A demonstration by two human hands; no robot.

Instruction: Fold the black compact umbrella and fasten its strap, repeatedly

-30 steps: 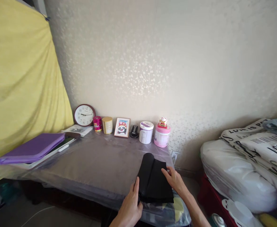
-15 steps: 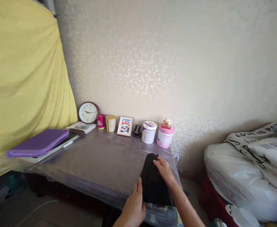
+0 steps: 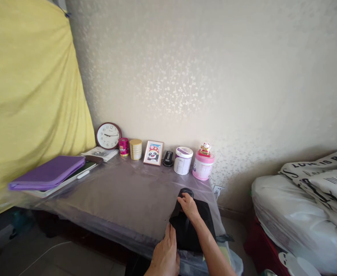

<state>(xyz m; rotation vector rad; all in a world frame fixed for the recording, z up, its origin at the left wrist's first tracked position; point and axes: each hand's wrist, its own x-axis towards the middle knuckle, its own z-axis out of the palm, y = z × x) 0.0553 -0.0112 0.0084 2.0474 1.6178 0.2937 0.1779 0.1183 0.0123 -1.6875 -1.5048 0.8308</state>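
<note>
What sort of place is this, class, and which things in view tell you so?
Probably a room in a home: there is patterned wallpaper, a framed panda picture on a plastic-covered table, and a large, bulging bag at the right.

We are in what looks like a home. Ahead of us, a wall [image 3: 182, 88] with pale leafy paper rises behind a plastic-covered table [image 3: 111, 191]. On it we find a round clock [image 3: 108, 136], a framed panda picture [image 3: 153, 153] and a cat figurine [image 3: 205, 149] atop a pink tub [image 3: 203, 167]. Yellow cloth [image 3: 33, 103] hangs at left; at right sits a stuffed pale bag [image 3: 295, 214], printed fabric [image 3: 314, 168] over it.
</note>
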